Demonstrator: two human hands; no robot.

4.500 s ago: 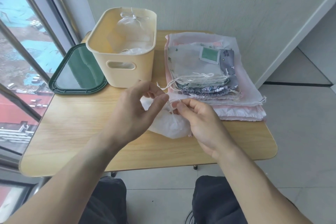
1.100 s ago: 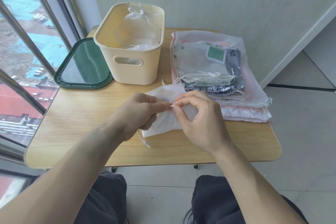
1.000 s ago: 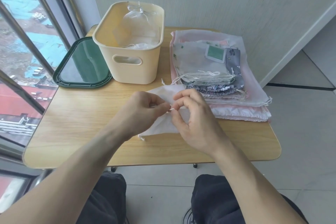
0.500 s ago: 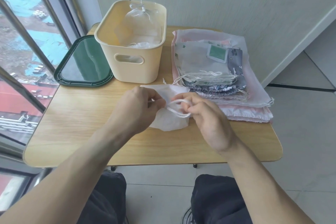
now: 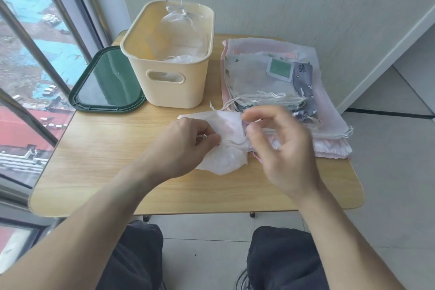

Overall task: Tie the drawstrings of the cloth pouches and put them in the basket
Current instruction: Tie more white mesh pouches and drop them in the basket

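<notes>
At the far left of the surface (image 5: 94, 160) a green lid (image 5: 106, 80) is seen, and beside it the cream basket (image 5: 174, 87), in which at least one sheer pouch (image 5: 176, 28), already tied, has been placed. Ahead and left of both grips, then, part of the task is judged done. The left hand (image 5: 186, 146) is curled, its grip pinching the drawstring (image 5: 231, 142) at the neck of a white pouch (image 5: 223, 155), which lies on the surface directly between the two hands. The right hand (image 5: 282, 148) is blurred; its fingers are loosely curled, and whether its grip holds the string cannot be told. Beyond the right grip a stack of untied pouches (image 5: 270, 82) is left, so most of the work is judged to remain.
</notes>
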